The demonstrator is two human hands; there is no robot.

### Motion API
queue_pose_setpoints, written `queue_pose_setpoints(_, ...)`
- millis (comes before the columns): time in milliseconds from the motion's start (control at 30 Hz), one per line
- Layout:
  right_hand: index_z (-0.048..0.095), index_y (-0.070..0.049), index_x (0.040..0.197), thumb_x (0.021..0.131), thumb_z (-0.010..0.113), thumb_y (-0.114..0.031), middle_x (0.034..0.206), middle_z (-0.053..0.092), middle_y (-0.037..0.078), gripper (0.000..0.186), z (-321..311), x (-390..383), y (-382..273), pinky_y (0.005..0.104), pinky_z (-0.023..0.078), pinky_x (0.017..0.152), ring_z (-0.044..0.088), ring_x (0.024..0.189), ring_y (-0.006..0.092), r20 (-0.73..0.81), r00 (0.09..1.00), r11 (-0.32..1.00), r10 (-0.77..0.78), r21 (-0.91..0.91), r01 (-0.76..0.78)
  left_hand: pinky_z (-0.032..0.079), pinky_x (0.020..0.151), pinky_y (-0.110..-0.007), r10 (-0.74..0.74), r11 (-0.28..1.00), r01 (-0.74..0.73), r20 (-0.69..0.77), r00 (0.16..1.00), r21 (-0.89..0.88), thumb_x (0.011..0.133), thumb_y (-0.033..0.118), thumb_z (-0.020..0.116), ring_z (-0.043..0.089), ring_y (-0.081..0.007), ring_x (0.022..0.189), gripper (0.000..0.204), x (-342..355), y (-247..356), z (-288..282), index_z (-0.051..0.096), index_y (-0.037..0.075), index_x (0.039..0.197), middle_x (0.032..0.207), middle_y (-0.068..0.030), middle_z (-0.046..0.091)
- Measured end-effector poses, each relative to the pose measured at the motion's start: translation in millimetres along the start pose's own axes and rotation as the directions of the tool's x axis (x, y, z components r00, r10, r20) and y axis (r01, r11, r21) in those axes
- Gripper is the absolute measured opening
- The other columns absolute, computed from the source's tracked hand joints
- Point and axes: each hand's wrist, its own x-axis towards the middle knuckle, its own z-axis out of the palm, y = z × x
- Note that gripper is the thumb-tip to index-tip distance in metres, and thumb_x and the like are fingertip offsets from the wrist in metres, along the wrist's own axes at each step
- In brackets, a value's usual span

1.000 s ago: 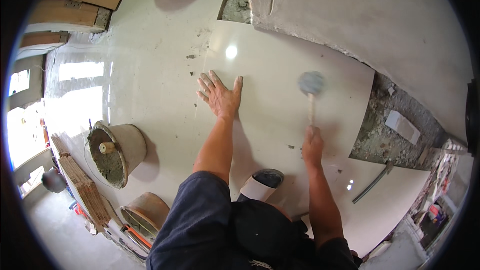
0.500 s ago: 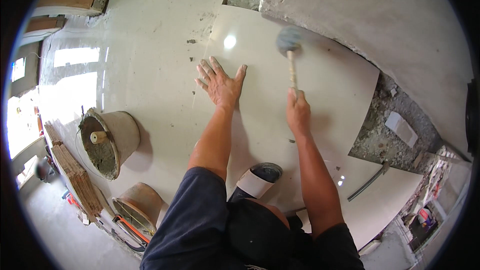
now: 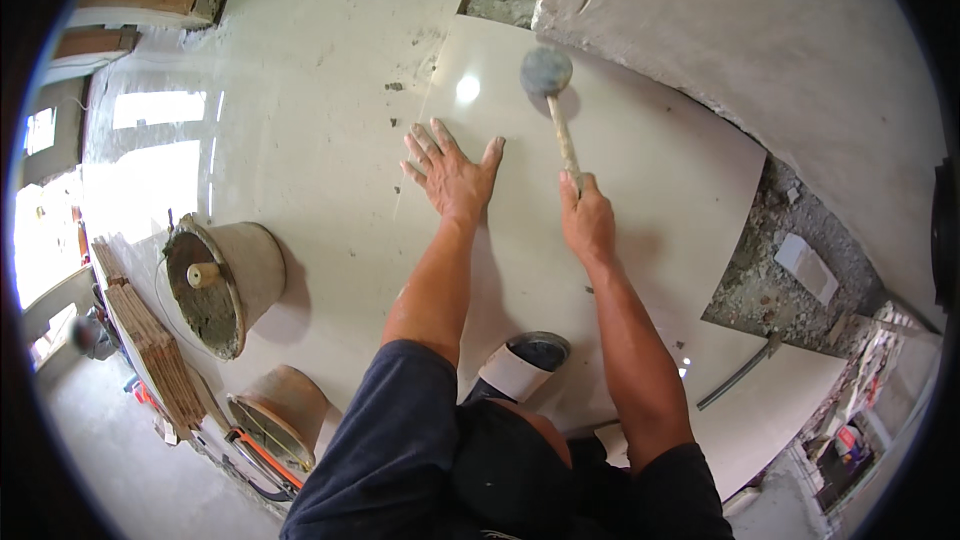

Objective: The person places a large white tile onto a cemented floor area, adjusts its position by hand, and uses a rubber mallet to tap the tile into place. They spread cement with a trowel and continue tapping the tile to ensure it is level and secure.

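My left hand point(image 3: 456, 179) lies flat with fingers spread, across or close to the joint at the left side of a large, glossy cream floor tile point(image 3: 640, 170). My right hand point(image 3: 588, 220) is wrapped round the wooden handle of a rubber mallet point(image 3: 547, 71). Its round, dusty grey-blue head is over the far part of the tile, with a shadow beside it. Whether the head touches the surface I cannot tell. Small dark mortar crumbs point(image 3: 394, 87) dot the floor near the left fingers.
A mortar bucket point(image 3: 245, 275) with a wooden handle sticking out stands left, a second bucket point(image 3: 300, 400) nearer me. Rough rubble point(image 3: 770, 250) with a white block point(image 3: 806, 267) borders the tile at right. A plastered wall point(image 3: 740, 30) rises beyond. My sandalled foot point(image 3: 540, 348) rests below.
The mallet head has shifted left and its handle now leans left. My right hand has moved slightly left and up. The left hand stays on the floor; the whole view has shifted slightly.
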Motion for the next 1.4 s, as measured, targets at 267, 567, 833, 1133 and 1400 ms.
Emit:
queue_pose_setpoints(267, 0.055, -0.004, 0.091, 0.097, 0.049, -0.043, 0.070, 0.063, 0.017, 0.040, 2.2, 5.9, -8.6, 0.0485, 0.049, 0.059, 0.063, 0.067, 0.0398, -0.052, 0.994, 0.994, -0.098, 0.038, 0.100, -0.003, 0.118, -0.051, 0.004, 1.000, -0.004, -0.006, 1.000, 0.012, 0.081, 0.073, 0.049, 0.000, -0.0325, 0.148, 0.105, 0.1, -0.3, -0.7, 0.015, 0.003, 0.152, 0.158, -0.0210, 0.012)
queue_pose_setpoints(567, 0.054, -0.003, 0.091, 0.097, 0.047, -0.047, 0.068, 0.063, 0.017, 0.044, 0.4, 5.4, -11.0, 0.0486, 0.049, 0.058, 0.063, 0.066, 0.0399, 0.010, 0.989, 0.981, -0.144, 0.131, 0.142, -0.003, 0.118, -0.051, 0.018, 1.000, -0.018, -0.012, 1.000, 0.005, 0.085, 0.070, 0.046, -0.001, -0.0327, 0.148, 0.100, -0.1, -1.9, 1.6, 0.016, 0.002, 0.152, 0.158, -0.0215, 0.011)
queue_pose_setpoints(833, 0.055, -0.003, 0.090, 0.097, 0.047, -0.047, 0.068, 0.064, 0.018, 0.045, -3.4, 25.0, -24.5, 0.0483, 0.051, 0.059, 0.064, 0.068, 0.0406, 0.088, 0.989, 0.992, -0.116, 0.051, 0.112, -0.003, 0.117, -0.053, 0.042, 0.999, -0.043, -0.032, 0.999, -0.023, 0.091, 0.063, 0.041, -0.001, -0.0352, 0.148, 0.090, -0.7, -5.6, 5.6, 0.016, 0.000, 0.151, 0.157, -0.0235, 0.010)
queue_pose_setpoints(1133, 0.056, -0.003, 0.089, 0.096, 0.047, -0.047, 0.069, 0.064, 0.019, 0.045, -2.9, 21.6, -19.0, 0.0499, 0.050, 0.060, 0.064, 0.067, 0.0407, 0.080, 0.993, 0.997, -0.082, 0.016, 0.081, -0.002, 0.117, -0.052, 0.046, 0.999, -0.047, -0.051, 0.998, -0.015, 0.092, 0.060, 0.041, 0.000, -0.0352, 0.148, 0.088, 1.7, -4.0, 6.3, 0.017, -0.001, 0.151, 0.157, -0.0240, 0.011)
queue_pose_setpoints(1400, 0.056, -0.003, 0.087, 0.096, 0.048, -0.048, 0.067, 0.063, 0.018, 0.046, 5.5, 13.3, -18.8, 0.0492, 0.050, 0.058, 0.063, 0.064, 0.0409, 0.081, 0.993, 0.996, -0.084, -0.010, 0.085, -0.002, 0.117, -0.053, 0.053, 0.999, -0.052, -0.033, 0.998, 0.009, 0.092, 0.061, 0.040, 0.000, -0.0352, 0.148, 0.088, -1.3, -7.1, 6.7, 0.017, -0.001, 0.151, 0.157, -0.0239, 0.011)
